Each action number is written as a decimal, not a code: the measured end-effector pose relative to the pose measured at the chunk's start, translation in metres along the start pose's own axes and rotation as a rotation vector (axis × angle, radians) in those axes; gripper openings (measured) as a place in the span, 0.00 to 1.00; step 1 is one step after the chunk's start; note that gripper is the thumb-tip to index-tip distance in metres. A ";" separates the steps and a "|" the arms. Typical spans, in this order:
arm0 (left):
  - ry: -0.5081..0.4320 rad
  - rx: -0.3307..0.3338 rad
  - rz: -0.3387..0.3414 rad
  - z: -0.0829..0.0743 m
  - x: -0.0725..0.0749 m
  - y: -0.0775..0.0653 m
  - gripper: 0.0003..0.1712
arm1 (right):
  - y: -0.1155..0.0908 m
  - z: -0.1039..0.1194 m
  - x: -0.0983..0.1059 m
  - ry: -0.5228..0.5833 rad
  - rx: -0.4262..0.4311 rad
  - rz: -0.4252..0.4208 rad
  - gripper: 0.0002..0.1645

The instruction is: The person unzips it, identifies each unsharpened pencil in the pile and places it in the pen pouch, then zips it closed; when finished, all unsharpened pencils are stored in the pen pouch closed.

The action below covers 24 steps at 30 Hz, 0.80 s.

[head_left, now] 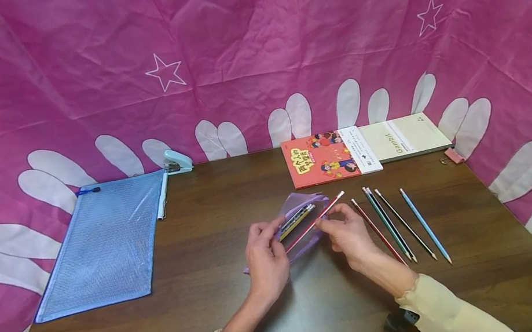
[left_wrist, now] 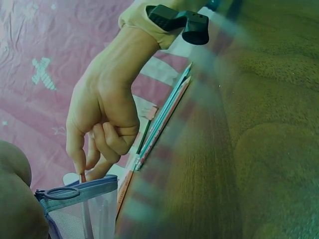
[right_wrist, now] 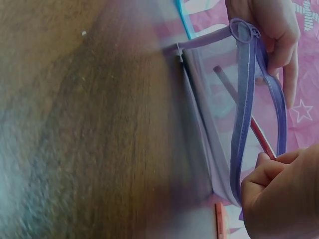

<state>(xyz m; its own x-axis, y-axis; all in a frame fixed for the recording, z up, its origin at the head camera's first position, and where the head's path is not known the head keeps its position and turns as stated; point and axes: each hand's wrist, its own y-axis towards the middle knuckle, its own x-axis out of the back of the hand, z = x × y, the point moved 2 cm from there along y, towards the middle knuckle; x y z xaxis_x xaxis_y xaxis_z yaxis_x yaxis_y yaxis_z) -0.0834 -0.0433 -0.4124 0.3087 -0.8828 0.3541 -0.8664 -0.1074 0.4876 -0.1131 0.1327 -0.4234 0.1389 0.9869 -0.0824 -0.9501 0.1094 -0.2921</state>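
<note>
A see-through purple zip pouch (head_left: 295, 201) is held open by my left hand (head_left: 266, 257) at its left side. Several dark and yellow pencils (head_left: 296, 222) lie inside it. My right hand (head_left: 352, 237) pinches a red pencil (head_left: 315, 222) at the pouch mouth. In the right wrist view this red pencil (right_wrist: 260, 135) slants through the zip opening, its lower end inside the pouch (right_wrist: 241, 99). The left wrist view shows my right hand (left_wrist: 104, 109) with fingertips right at the zip edge.
Right of the pouch lie several loose pencils, among them a light blue pencil (head_left: 425, 224). Behind are a red picture book (head_left: 318, 163), a pale notebook (head_left: 406, 136) and a pink clip (head_left: 454, 155). A blue mesh folder (head_left: 105, 246) and a light blue stapler (head_left: 178, 161) lie left.
</note>
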 end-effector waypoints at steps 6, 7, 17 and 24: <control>-0.001 0.022 0.014 0.000 0.000 0.000 0.26 | -0.002 -0.003 -0.004 -0.025 -0.009 0.001 0.16; 0.000 0.025 0.017 0.000 0.000 0.000 0.26 | -0.002 -0.004 -0.005 -0.031 -0.012 0.001 0.16; 0.009 0.020 0.019 -0.001 0.000 -0.001 0.25 | -0.005 -0.008 -0.011 -0.066 -0.021 -0.020 0.17; 0.010 0.003 0.000 -0.001 0.000 0.000 0.25 | -0.007 -0.011 -0.016 -0.087 0.002 -0.036 0.17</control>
<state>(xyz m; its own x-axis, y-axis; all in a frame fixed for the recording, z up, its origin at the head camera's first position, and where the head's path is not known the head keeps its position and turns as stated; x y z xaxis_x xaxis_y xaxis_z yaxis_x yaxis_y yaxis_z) -0.0828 -0.0427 -0.4119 0.3122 -0.8783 0.3622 -0.8678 -0.1086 0.4848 -0.1061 0.1145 -0.4302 0.1486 0.9888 0.0112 -0.9454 0.1454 -0.2916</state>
